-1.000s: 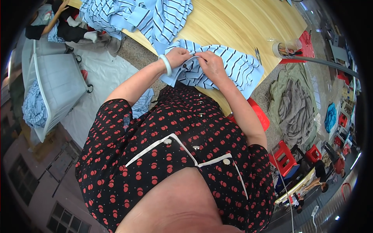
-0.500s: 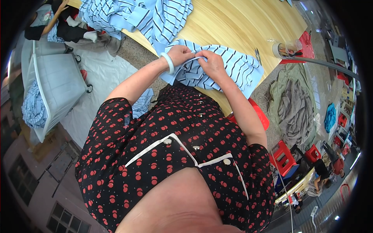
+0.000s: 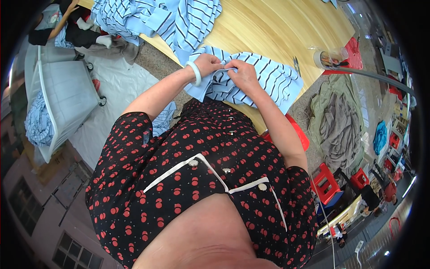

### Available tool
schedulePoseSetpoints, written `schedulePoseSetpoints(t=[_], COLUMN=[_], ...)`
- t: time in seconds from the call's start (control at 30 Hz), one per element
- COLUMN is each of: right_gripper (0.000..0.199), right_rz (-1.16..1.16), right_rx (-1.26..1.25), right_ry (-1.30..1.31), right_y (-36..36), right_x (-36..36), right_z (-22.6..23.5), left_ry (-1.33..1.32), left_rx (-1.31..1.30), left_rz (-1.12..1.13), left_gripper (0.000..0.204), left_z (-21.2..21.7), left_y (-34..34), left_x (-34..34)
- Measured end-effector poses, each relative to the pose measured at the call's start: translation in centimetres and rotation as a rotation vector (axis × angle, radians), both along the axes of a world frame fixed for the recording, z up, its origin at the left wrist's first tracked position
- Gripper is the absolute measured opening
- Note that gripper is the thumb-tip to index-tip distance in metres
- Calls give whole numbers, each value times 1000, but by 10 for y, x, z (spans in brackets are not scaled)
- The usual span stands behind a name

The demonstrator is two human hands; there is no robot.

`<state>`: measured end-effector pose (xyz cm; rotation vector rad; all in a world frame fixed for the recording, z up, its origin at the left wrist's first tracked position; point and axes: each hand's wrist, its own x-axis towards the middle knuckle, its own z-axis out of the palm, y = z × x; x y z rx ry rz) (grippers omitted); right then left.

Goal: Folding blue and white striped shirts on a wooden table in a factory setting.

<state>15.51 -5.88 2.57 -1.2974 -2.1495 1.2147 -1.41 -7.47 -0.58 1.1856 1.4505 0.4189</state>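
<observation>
A light blue knit garment (image 3: pixel 273 78) with dark stripes lies at the table's near edge, bunched under my hands. My left hand (image 3: pixel 208 66), with a pale bangle (image 3: pixel 195 74) at its wrist, pinches the garment's plain blue edge. Close beside it, my right hand (image 3: pixel 244 75) grips the same edge between thumb and fingers. The fingertips of both hands nearly meet, and whatever fine detail lies between them is too small to make out. To the far left, a heap of similar striped garments (image 3: pixel 179 22) spreads over the table.
Thread snips (image 3: pixel 297 66) lie right of the garment on the wooden table (image 3: pixel 268 27). A clear tub of tools (image 3: pixel 331 58) stands at its right corner. A wheeled grey cart (image 3: pixel 67 89) holds striped fabric at left. Grey cloth (image 3: pixel 338 125) is piled at right, near a red stool (image 3: pixel 327 183).
My hands stay on the garment's edge with only slight finger movement. The right hand has shifted a little, and the cloth's folds between the hands have changed slightly.
</observation>
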Motion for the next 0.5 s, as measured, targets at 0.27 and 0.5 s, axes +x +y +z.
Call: schedulePoseSetpoints(t=[0.27, 0.5], right_gripper=[16, 16], right_rz=[-5, 74], right_rx=[10, 198], right_ry=[36, -25], right_y=[-4, -8], right_x=[3, 4], right_z=[-6, -13], left_ry=[50, 231], left_rx=[-7, 127], left_rz=[-6, -19], left_gripper=[25, 21], left_z=[0, -9], left_y=[-7, -12], left_x=[5, 15])
